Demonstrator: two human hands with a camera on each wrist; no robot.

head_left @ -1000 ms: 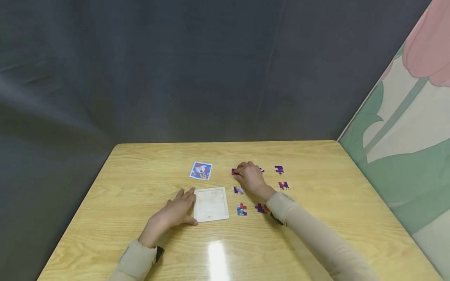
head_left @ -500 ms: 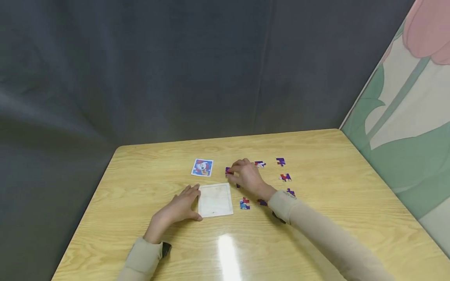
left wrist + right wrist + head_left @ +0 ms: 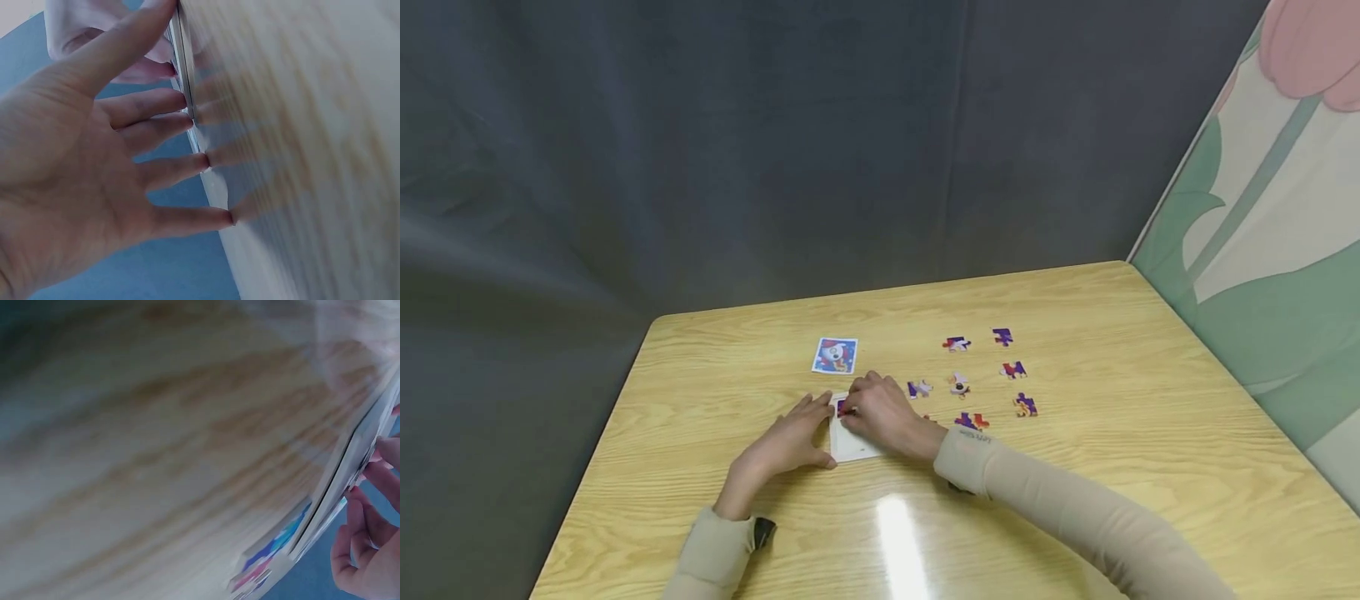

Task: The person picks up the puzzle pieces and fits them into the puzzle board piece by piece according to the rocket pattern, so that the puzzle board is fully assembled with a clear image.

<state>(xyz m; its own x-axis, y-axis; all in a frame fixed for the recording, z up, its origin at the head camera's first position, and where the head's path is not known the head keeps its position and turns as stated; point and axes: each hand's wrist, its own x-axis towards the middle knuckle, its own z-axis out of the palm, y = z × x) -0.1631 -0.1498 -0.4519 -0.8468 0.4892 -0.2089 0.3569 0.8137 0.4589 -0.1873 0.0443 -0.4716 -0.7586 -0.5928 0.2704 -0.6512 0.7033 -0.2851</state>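
My right hand (image 3: pixel 887 414) reaches over a white square puzzle tray (image 3: pixel 850 450) and pinches a purple jigsaw piece (image 3: pixel 842 407) at the tray's upper left corner. Its fingertips hide part of the piece. Along the tray's left edge, my left hand (image 3: pixel 790 437) rests with thumb and fingers spread. In the left wrist view, the left fingers (image 3: pixel 175 169) are straight, their tips at the table surface beside the tray's edge. The right wrist view has the right hand (image 3: pixel 375 550) bent over the tray's edge (image 3: pixel 350 456), with a blue and pink piece (image 3: pixel 275 544) nearer the camera.
Several loose jigsaw pieces lie right of the tray, among them a white one (image 3: pixel 959 384) and a purple one (image 3: pixel 1003 337). A square picture card (image 3: pixel 835 356) lies behind the tray. Dark cloth (image 3: pixel 805 167) hangs beyond the wooden table (image 3: pixel 722 350).
My right hand has carried the purple piece from the back of the loose pieces leftward onto the tray's upper left corner. The left hand stays at the tray; the head view has shifted slightly.
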